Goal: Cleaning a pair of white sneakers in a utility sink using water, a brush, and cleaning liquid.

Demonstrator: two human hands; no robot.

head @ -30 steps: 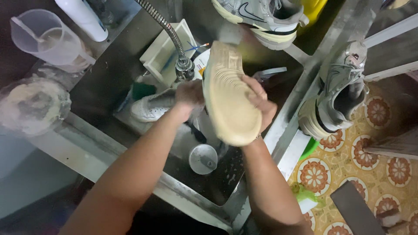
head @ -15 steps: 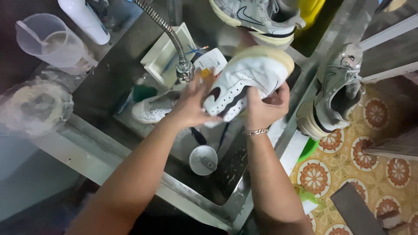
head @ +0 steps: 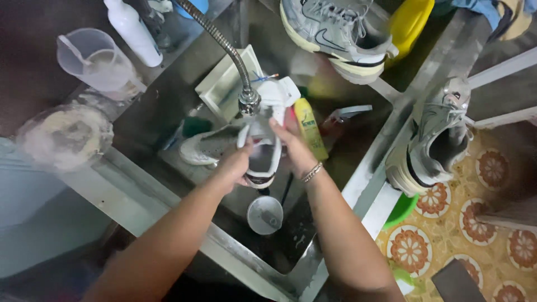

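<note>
Both hands, left hand [head: 238,168] & right hand [head: 292,148], gripped the white sneaker [head: 263,154], now turned opening-up under the faucet [head: 248,100]; half a sec. earlier its side faced up.

We found a tall white bottle [head: 134,32] with a rounded cap standing on the dark counter at the upper left, just beside a clear plastic measuring jug [head: 100,60]. In the steel sink [head: 235,251], a slim yellow bottle [head: 311,130] with a red top lay tilted just right of the tap [head: 249,100], and a white packet [head: 279,92] with a small orange-and-blue label lay near the tap head. At the top edge, behind a grey sneaker [head: 335,33], a rounded yellow container [head: 410,22] showed only in part.
</note>
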